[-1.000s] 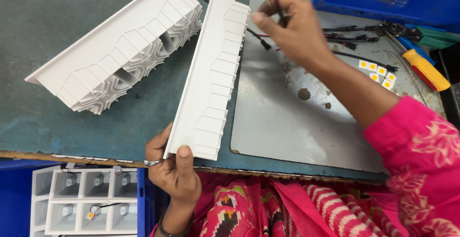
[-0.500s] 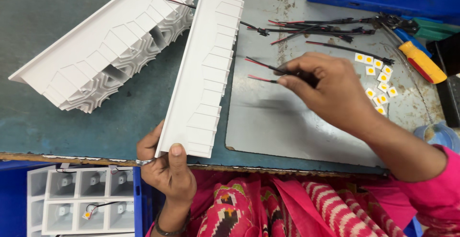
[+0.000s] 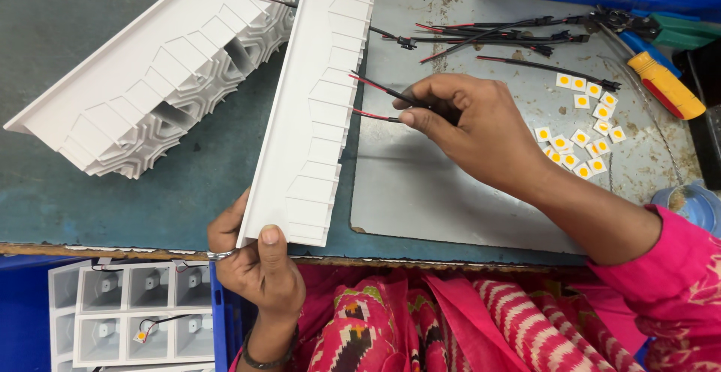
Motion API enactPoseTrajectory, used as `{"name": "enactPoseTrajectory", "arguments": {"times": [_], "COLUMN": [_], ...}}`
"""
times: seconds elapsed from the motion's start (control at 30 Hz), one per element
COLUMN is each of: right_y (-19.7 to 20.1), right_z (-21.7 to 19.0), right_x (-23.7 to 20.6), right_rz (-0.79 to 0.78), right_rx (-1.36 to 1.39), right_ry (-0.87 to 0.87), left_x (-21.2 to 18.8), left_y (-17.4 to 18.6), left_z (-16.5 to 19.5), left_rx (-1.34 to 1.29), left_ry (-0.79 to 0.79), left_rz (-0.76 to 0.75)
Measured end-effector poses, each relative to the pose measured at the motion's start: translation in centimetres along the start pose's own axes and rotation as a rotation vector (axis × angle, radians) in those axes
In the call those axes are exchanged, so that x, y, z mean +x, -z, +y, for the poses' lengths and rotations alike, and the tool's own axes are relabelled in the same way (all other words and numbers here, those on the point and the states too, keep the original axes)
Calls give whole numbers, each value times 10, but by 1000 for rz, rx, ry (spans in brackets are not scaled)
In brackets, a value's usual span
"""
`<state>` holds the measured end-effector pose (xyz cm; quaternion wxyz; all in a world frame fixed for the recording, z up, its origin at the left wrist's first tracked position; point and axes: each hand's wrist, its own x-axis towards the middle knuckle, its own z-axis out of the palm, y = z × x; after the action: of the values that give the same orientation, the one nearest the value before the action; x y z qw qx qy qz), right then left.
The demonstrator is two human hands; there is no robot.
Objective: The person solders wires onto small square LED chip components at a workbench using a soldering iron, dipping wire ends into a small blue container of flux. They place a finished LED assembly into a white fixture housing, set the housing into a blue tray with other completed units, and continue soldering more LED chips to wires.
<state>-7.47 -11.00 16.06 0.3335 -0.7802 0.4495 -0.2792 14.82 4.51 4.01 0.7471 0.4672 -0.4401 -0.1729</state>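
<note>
long white ribbed plastic panel point(image 3: 309, 109): runs from top centre of the frame down to the bench's near edge, lower centre
left hand point(image 3: 259, 267): lower centre, clamped on the panel's near end, thumb on top
right hand point(image 3: 469, 128): centre, fingertips pinched on thin red-and-black wire leads point(image 3: 375, 98) whose tips reach the panel's right edge
second white moulded panel point(image 3: 150, 79): upper left, lying apart
small yellow-centred square chips point(image 3: 582, 131): scattered right on the grey metal sheet point(image 3: 451, 207)
</note>
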Motion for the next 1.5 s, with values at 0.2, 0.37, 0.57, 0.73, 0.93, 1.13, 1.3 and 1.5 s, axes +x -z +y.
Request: {"name": "enactPoseTrajectory", "arguments": {"times": [0.2,0.37,0.57,0.73,0.93,1.13,1.3,1.5], "right_y": [-14,-31,-36,-36,-44,-50,-52,-36], "right_z": [-4,3,15,13,24,20,10,14], "right_x": [12,28,38,38,26,14,19,18], "right_rz": [15,-9,-6,40,105,76,52,143], "right_rx": [23,330,492,475,440,349,341,201], "right_ry": [13,65,87,74,188,276,158,181], "left_x": [-2,18,118,171,180,170,167,167], "left_y": [1,-1,19,-16,-17,-11,-18,-8], "left_z": [-4,20,19,-6,-24,-66,-78,-57], "left_rx": [-6,24,-272,-65,-414,-317,-179,-211], "left_ry": [0,6,656,533,697,516,556,480], "left_rz": [-11,-79,-301,-644,-893,-907,-773,-494]}}
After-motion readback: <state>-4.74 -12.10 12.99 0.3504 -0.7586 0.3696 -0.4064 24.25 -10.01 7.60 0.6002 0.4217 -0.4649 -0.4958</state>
